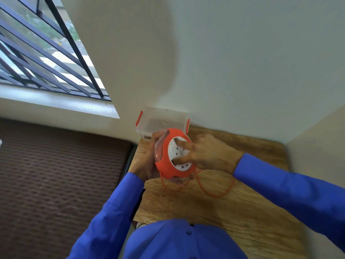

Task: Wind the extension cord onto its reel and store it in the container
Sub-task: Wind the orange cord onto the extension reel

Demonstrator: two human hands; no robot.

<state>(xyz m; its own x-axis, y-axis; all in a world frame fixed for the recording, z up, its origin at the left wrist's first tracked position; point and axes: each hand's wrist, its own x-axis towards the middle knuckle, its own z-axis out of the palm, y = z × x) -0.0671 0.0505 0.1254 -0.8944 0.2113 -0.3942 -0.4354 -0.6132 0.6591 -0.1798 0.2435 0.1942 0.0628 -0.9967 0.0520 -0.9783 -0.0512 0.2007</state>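
Observation:
An orange cord reel (165, 165) with a white socket face is held above the wooden table. My left hand (147, 165) grips its back and left side. My right hand (203, 156) lies on the white face, its fingers spread over the sockets and blurred. Loose orange cord (214, 193) hangs from the reel's underside and loops on the table to the right. Behind the reel stands a clear plastic container (164, 118) with orange clips, open on top, against the wall.
The wooden table (233, 221) fills a corner between two pale walls. A brown patterned mattress (56, 174) lies to the left, below a barred window (37, 53). My blue sleeves and shirt cover the lower frame.

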